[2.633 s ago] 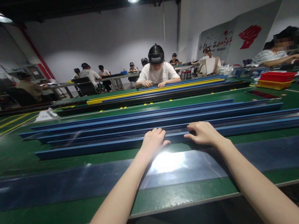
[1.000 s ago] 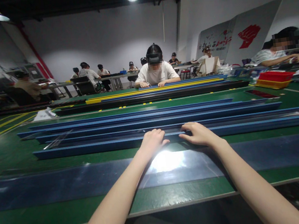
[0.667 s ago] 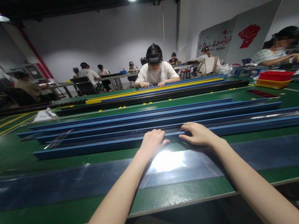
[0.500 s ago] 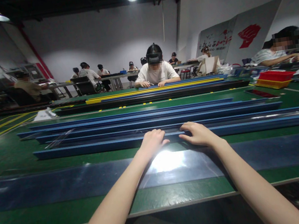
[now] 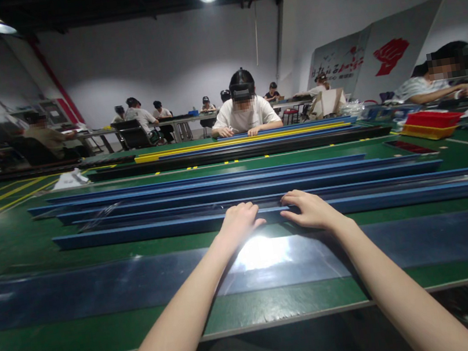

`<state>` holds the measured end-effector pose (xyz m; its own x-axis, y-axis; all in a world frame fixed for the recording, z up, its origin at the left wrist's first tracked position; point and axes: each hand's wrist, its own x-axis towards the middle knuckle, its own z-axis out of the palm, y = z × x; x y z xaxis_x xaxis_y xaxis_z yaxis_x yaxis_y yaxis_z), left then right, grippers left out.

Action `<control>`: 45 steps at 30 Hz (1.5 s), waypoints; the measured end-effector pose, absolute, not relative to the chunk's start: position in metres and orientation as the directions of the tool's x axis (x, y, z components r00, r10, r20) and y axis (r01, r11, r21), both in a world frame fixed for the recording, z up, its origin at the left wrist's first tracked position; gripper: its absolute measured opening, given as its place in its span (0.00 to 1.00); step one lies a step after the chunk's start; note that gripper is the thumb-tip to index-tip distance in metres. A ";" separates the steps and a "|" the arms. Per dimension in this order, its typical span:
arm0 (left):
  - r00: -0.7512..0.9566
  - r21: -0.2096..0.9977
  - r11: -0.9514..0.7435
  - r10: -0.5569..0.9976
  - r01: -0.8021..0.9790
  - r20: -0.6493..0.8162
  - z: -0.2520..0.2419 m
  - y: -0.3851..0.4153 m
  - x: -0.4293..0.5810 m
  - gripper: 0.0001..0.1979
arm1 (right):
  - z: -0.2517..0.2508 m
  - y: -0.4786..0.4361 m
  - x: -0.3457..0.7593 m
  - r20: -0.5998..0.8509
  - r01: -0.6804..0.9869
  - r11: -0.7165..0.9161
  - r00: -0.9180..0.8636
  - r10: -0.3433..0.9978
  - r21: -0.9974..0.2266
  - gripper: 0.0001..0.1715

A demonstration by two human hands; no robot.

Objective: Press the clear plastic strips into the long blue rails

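Note:
My left hand [image 5: 239, 220] curls over the nearest long blue channel strip [image 5: 137, 233], fingers across its top and thumb on the near side. A short way to the right, my right hand [image 5: 308, 210] grips the same strip in mirror fashion, with the fingertips partly hidden behind it. Clear film [image 5: 98, 218] lies along the inside of the channel, its crumpled left part standing up. Between my forearms and the strip, a wide flat transparent sheet [image 5: 101, 286] rests on the green table [image 5: 288, 302] and reflects a lamp.
More blue strips [image 5: 245, 192] lie parallel beyond my hands. Past them are a black strip [image 5: 239, 153] and a yellow strip [image 5: 238, 142]. A co-worker [image 5: 244, 112] sits opposite. Red and yellow bins [image 5: 431, 122] stand at the right, near a dark flat phone-like object [image 5: 410, 147].
The crumpled left part of the clear film has shifted slightly to the right. Both my hands stay in the same place on the blue strip.

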<state>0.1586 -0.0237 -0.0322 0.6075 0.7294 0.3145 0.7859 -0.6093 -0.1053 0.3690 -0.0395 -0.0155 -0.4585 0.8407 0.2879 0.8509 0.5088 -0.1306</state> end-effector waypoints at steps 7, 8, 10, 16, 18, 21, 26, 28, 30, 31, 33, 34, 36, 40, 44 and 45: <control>0.611 -0.097 -0.617 0.723 0.781 0.324 -0.033 -0.024 0.158 0.12 | -0.017 -0.039 0.369 0.304 0.852 0.515 -0.467 0.830 -0.094 0.16; 0.611 -0.097 -0.618 0.720 0.780 0.328 -0.033 -0.024 0.158 0.12 | -0.017 -0.039 0.368 0.308 0.854 0.512 -0.465 0.830 -0.091 0.16; 0.612 -0.096 -0.620 0.716 0.779 0.336 -0.032 -0.024 0.158 0.12 | -0.016 -0.040 0.367 0.310 0.858 0.505 -0.458 0.833 -0.088 0.15; 0.582 -0.069 -0.595 0.745 0.801 0.325 -0.029 -0.026 0.159 0.13 | -0.015 -0.042 0.363 0.283 0.856 0.510 -0.469 0.836 -0.087 0.12; 0.578 -0.065 -0.592 0.747 0.803 0.328 -0.029 -0.026 0.160 0.14 | -0.016 -0.041 0.363 0.281 0.856 0.512 -0.474 0.834 -0.075 0.12; 0.572 -0.050 -0.591 0.752 0.805 0.328 -0.029 -0.025 0.160 0.14 | -0.017 -0.040 0.363 0.270 0.861 0.503 -0.468 0.841 -0.073 0.10; 0.559 -0.052 -0.576 0.762 0.816 0.328 -0.029 -0.025 0.160 0.15 | -0.017 -0.039 0.363 0.257 0.869 0.491 -0.460 0.850 -0.066 0.10; 0.554 -0.068 -0.566 0.763 0.822 0.333 -0.029 -0.025 0.160 0.16 | -0.017 -0.039 0.363 0.262 0.870 0.490 -0.460 0.848 -0.059 0.09; 0.552 -0.084 -0.559 0.762 0.825 0.338 -0.029 -0.025 0.160 0.17 | -0.017 -0.039 0.363 0.269 0.866 0.496 -0.466 0.843 -0.056 0.09; 0.551 -0.089 -0.557 0.763 0.826 0.338 -0.029 -0.025 0.160 0.17 | -0.018 -0.039 0.363 0.270 0.865 0.498 -0.468 0.842 -0.054 0.09; 0.549 -0.093 -0.553 0.766 0.828 0.333 -0.029 -0.025 0.160 0.17 | -0.018 -0.038 0.363 0.269 0.867 0.496 -0.467 0.842 -0.049 0.09; 0.549 -0.093 -0.552 0.769 0.829 0.329 -0.029 -0.025 0.160 0.17 | -0.018 -0.038 0.363 0.267 0.869 0.492 -0.464 0.845 -0.047 0.09; 0.548 -0.092 -0.551 0.770 0.829 0.326 -0.029 -0.025 0.160 0.17 | -0.018 -0.038 0.363 0.264 0.872 0.487 -0.460 0.848 -0.044 0.09; 0.546 -0.089 -0.550 0.770 0.830 0.332 -0.030 -0.024 0.160 0.17 | -0.017 -0.038 0.362 0.259 0.874 0.484 -0.457 0.851 -0.049 0.09; 0.545 -0.089 -0.550 0.770 0.830 0.332 -0.030 -0.024 0.160 0.17 | -0.017 -0.039 0.363 0.265 0.876 0.481 -0.454 0.851 -0.043 0.10; 0.545 -0.089 -0.550 0.770 0.830 0.332 -0.029 -0.025 0.160 0.17 | -0.017 -0.039 0.363 0.270 0.874 0.484 -0.457 0.848 -0.039 0.10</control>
